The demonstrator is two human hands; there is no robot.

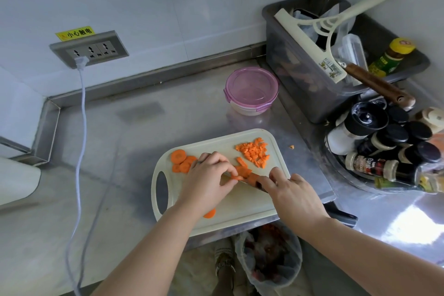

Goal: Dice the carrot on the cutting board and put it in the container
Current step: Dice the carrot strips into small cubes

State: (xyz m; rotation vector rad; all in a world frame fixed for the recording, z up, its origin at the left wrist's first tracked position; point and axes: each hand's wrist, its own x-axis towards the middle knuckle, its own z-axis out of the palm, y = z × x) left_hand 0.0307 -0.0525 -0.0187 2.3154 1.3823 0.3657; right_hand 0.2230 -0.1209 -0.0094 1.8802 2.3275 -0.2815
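our two forearms reach in from 6 o'clock over the cutting board [240,209], mid-dice. left hand [206,175] hunches over a few carrot slices [243,172] near the board's centre, fingertips curled down and pinching them flat. right hand [292,196] is wrapped round the handle of the knife [254,184], whose blade lies across the slices, close against the left fingers; whether it touches them we cannot tell.

we judge the carrot light, stiff and brittle under the edge, its cut faces slippery and its round pieces apt to roll or skate. the safe hold is from above, tips tucked behind the knuckles.

a diced pile [254,151] sits at the board's 1 o'clock, uncut rounds [181,161] overlap at 10 o'clock, and a half round [209,213] lies at 7 o'clock, partly under the left wrist. one stray cube [291,147] lies on the steel counter [120,127], just off the board at 2 o'clock.

the container [251,90], pink lid on, stands at 12 o'clock, well apart from the board. we reckon the lid must come off before any dice go in, and that small cubes are better scooped on the blade than pinched.

a grey tub [300,84] stands at 1 o'clock, spice bottles [384,142] crowd 3 o'clock, and a bin bag [269,259] hangs below the counter edge at 6 o'clock.
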